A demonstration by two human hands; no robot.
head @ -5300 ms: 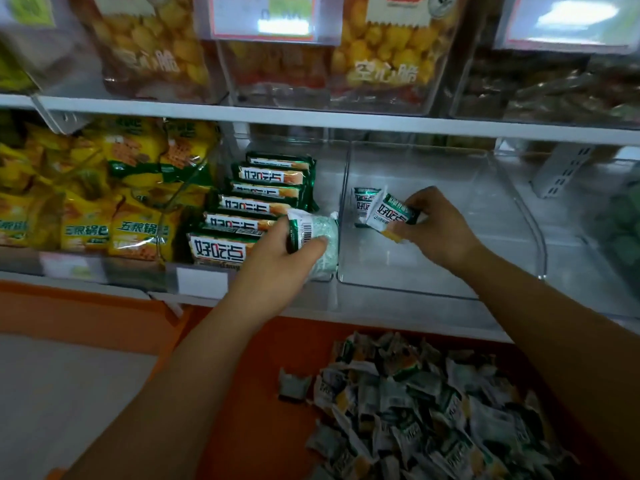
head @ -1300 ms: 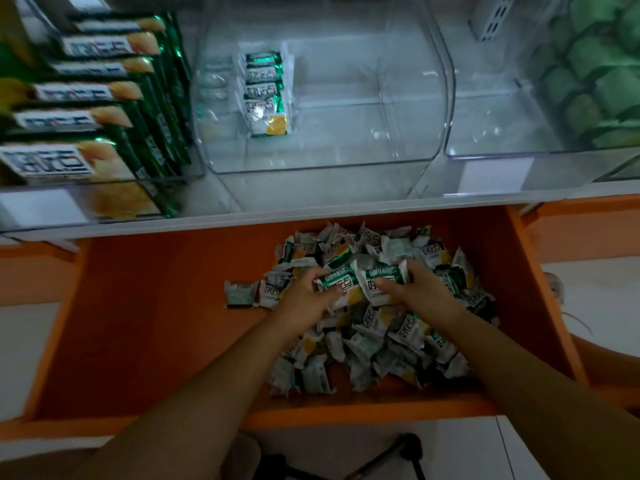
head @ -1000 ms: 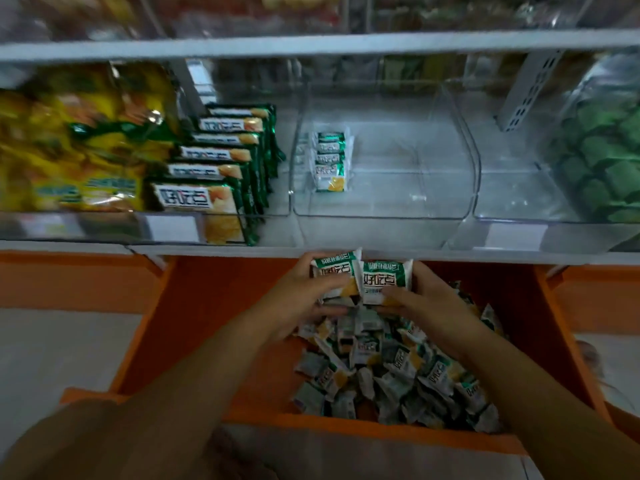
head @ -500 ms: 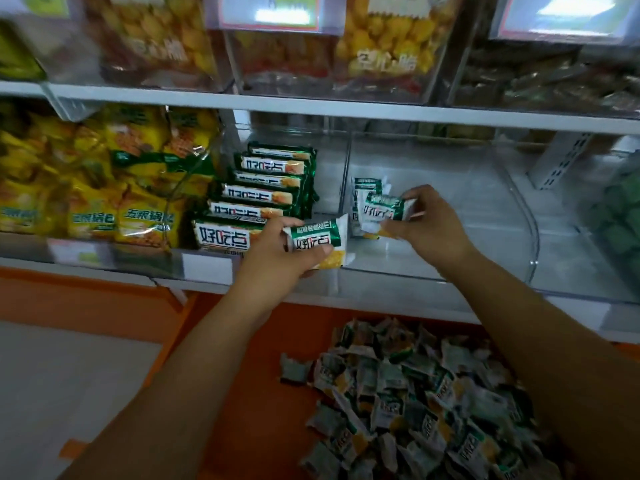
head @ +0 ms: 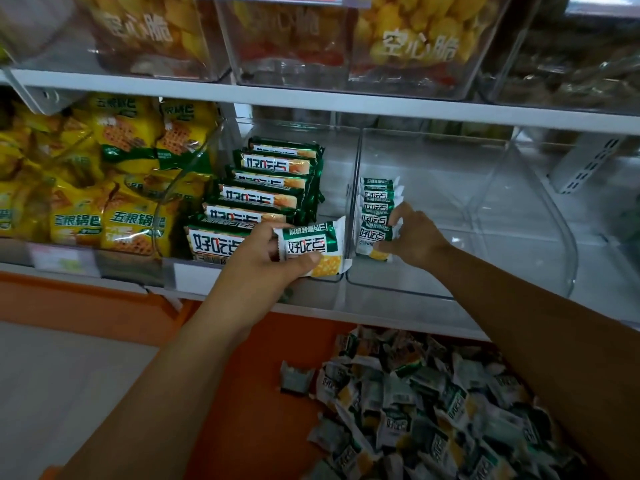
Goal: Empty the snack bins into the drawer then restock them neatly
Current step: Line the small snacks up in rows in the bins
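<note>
My left hand (head: 268,259) grips a small green-and-white snack packet (head: 313,249) in front of the shelf edge, just left of the clear bin (head: 519,271). Inside that bin, my right hand (head: 415,237) pinches the front packet (head: 375,237) of a short row of packets (head: 377,199) lined against the bin's left wall. The rest of the bin floor is bare. Below the shelf, the orange drawer (head: 256,393) holds a loose pile of the same packets (head: 433,410).
A neighbouring bin holds a row of larger green biscuit packs (head: 266,199). Yellow snack bags (head: 110,188) fill the bin further left. Clear bins of yellow puffs (head: 415,39) stand on the upper shelf. A white shelf rail (head: 311,109) runs overhead.
My right hand has lowered its packet onto the front of the row in the bin. My left hand, still holding its packet, has stayed near the shelf edge.
</note>
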